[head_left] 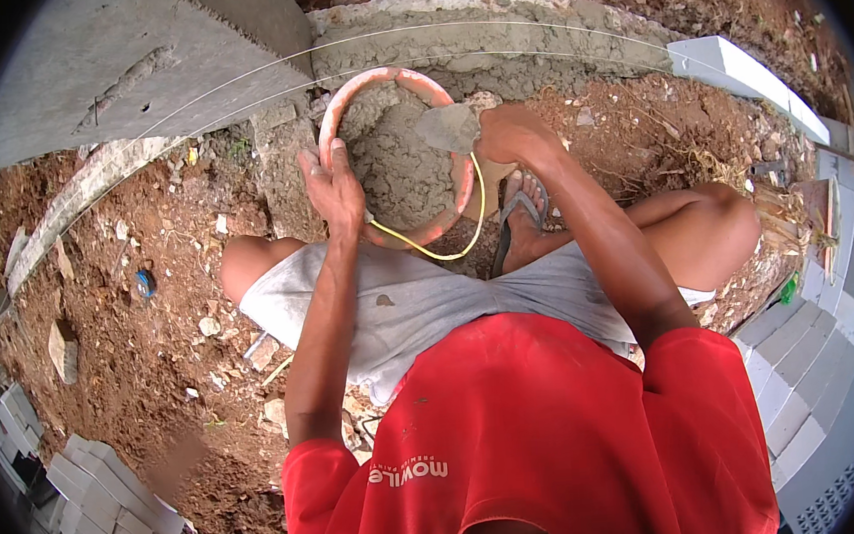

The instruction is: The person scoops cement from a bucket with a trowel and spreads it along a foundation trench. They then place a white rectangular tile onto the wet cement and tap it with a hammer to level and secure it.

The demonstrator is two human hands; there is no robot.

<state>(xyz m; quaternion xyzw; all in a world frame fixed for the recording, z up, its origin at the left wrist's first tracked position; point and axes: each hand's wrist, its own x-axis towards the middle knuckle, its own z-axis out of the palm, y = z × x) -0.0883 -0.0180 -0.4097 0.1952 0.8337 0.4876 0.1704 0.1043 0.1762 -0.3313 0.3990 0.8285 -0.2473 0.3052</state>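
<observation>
My left hand grips the left rim of a round orange tub, which holds wet grey mortar. In my right hand is a trowel, its mortar-coated blade over the tub's right side. A thin yellow cord loops along the tub's front from beside my left hand up to near my right hand. My sandalled foot rests on the dirt just right of the tub.
A concrete block stands upper left. Two taut strings cross above a mortar strip along the back. A white block lies at the right end. Stacked pale blocks sit lower left and at right. Rubble litters the dirt.
</observation>
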